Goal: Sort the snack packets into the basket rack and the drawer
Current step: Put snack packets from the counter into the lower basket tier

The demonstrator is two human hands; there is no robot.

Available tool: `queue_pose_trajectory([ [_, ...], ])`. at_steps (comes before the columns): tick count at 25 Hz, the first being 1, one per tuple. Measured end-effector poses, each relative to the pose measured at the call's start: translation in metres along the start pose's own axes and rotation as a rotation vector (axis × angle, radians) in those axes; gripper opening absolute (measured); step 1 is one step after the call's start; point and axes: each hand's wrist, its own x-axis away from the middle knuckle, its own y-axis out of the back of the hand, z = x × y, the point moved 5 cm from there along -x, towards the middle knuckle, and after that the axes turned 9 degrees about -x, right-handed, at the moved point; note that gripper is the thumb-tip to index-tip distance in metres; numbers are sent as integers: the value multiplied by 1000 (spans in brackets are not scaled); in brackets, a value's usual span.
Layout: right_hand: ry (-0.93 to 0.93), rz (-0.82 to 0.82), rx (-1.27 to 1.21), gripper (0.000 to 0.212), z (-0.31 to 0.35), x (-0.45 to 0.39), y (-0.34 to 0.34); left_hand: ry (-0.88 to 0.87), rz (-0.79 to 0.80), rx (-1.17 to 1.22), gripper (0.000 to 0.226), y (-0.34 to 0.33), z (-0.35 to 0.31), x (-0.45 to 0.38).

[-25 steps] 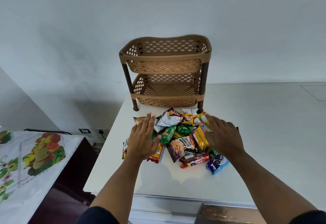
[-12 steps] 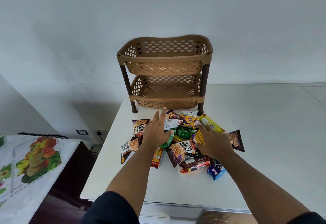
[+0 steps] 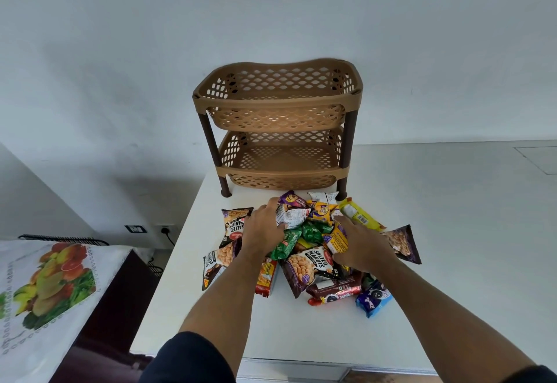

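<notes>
Both hands have closed inward onto the packets (image 3: 310,265); left hand (image 3: 262,232) and right hand (image 3: 360,247) rest spread, gripping nothing; light, crinkly, slippery; pinch an edge seam.

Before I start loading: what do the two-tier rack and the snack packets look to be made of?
Basket rack: looks like moulded plastic, matte tan, with regular lattice holes and smooth dark brown posts; it could pass for woven only at a glance. Snack packets: thin printed film or foil, glossy, with crinkles, crimped end seals and light glints. The table under them looks smooth, matte white, perhaps laminate.
</notes>
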Motion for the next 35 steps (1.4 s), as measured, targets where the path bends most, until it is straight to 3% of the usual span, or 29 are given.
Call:
queue_pose_trajectory([
  [10,-50,21,-658,77,-5,-52,23,33,-17,145,29,23,12,-20],
  [13,-69,-49,-940,70,3,-76,36,86,-28,229,13,37,19,-35],
  [16,-122,-110,-1146,55,16,-104,44,149,-74,319,10,51,28,-54],
  [22,-285,-187,-1255,54,39,-152,44,315,-151,533,11,66,45,-86],
  [28,-449,-229,-1413,61,43,-184,38,486,-129,970,16,58,54,-118],
  [32,-463,-244,-1538,52,37,-185,32,573,-146,1108,15,52,42,-129],
  [35,-395,-252,-1495,53,32,-173,35,615,-113,1216,5,45,26,-135],
])
